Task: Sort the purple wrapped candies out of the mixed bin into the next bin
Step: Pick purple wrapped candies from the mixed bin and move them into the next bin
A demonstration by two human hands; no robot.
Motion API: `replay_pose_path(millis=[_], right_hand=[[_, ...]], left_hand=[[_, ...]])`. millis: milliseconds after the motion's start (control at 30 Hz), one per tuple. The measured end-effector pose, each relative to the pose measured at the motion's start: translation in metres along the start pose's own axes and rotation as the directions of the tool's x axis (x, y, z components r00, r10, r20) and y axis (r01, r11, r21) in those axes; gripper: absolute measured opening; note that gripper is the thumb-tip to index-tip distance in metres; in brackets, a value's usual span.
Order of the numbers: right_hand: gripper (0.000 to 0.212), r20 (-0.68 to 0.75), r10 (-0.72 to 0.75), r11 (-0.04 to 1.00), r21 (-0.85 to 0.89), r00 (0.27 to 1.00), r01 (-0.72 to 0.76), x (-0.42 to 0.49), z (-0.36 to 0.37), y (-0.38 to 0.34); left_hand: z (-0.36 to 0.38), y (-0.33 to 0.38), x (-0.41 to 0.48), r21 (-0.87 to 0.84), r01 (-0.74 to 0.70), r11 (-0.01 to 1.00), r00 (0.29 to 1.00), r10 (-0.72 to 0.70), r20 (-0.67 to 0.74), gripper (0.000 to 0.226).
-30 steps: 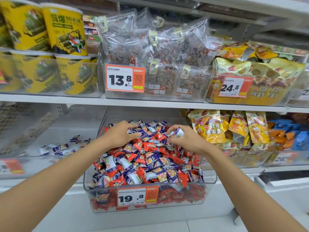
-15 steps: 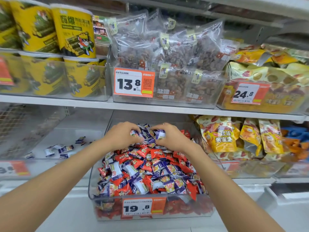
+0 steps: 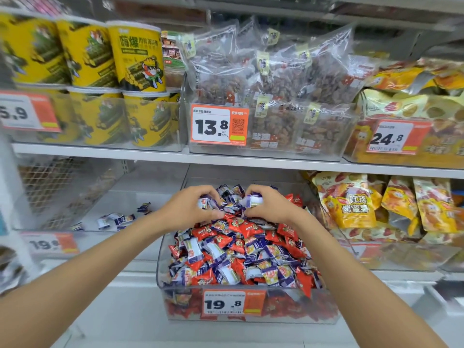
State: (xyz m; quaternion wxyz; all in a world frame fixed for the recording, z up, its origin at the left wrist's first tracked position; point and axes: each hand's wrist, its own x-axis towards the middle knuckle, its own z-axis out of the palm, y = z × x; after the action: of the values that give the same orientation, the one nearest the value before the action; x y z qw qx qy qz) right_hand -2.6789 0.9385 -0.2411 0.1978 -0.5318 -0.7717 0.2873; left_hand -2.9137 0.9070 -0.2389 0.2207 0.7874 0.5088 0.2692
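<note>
Being gripped in the left hand (image 3: 190,207) and right hand (image 3: 272,208) are small purple wrapped candies (image 3: 231,194); touching red wrapped candies (image 3: 247,228) could be getting grabbed too.

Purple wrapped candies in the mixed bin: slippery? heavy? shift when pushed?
Probably light: left hand and right hand hold purple wrapped candies in curled fingers alone. Glossy film wrappers look slick, so some may slide from a loose grip. Piled loose in the mixed bin, so a push likely shifts neighbours, red candies too.
</note>
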Motion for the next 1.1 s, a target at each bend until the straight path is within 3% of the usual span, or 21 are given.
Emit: replay_pose_path(millis=[67,167,300,367,500,700,833,933,1100], right_hand=[[0.023,0.0,0.026,0.992,0.126,1.0,-0.025,-0.011,-0.006,-0.003],[0.036,0.04,0.082,0.977,0.192,0.996,-0.088,-0.024,-0.011,-0.008],[0.028,0.032,0.071,0.938,0.338,0.997,-0.078,-0.029,-0.012,-0.007],[0.037,0.043,0.078,0.901,0.424,0.996,-0.089,-0.028,-0.01,-0.003],[0.026,0.041,0.129,0.798,0.589,0.991,-0.129,-0.034,-0.009,-0.005],[0.02,0.005,0.139,0.92,0.369,0.99,-0.131,-0.046,-0.004,-0.04],[0.033,0.024,0.045,0.96,0.276,0.999,-0.05,-0.042,0.024,-0.085],[0.025,0.059,-0.086,0.965,0.253,0.995,0.069,-0.017,0.053,-0.134],[0.026,0.131,-0.214,0.976,0.004,0.968,0.216,0.063,0.113,-0.189]], left_hand=[[-0.002,0.003,-0.002,-0.047,-0.016,0.999,1.0,0.016,0.0,0.015],[-0.004,0.005,-0.004,-0.072,-0.005,0.997,1.0,0.004,-0.01,0.018],[-0.002,0.006,-0.005,-0.052,0.032,0.998,0.999,-0.032,0.002,0.026],[-0.002,0.006,-0.006,-0.055,0.021,0.998,0.999,-0.022,-0.024,0.022],[-0.001,0.008,-0.009,-0.219,0.057,0.974,0.994,-0.075,-0.075,0.019],[-0.017,0.0,-0.028,-0.239,0.09,0.967,0.988,-0.117,-0.098,0.032],[-0.044,-0.043,-0.057,-0.299,0.129,0.945,0.974,-0.178,-0.14,0.031],[-0.07,-0.088,-0.082,-0.379,0.201,0.903,0.943,-0.283,-0.174,0.024],[-0.113,-0.171,-0.088,-0.174,0.383,0.907,0.86,-0.419,-0.292,0.025]])
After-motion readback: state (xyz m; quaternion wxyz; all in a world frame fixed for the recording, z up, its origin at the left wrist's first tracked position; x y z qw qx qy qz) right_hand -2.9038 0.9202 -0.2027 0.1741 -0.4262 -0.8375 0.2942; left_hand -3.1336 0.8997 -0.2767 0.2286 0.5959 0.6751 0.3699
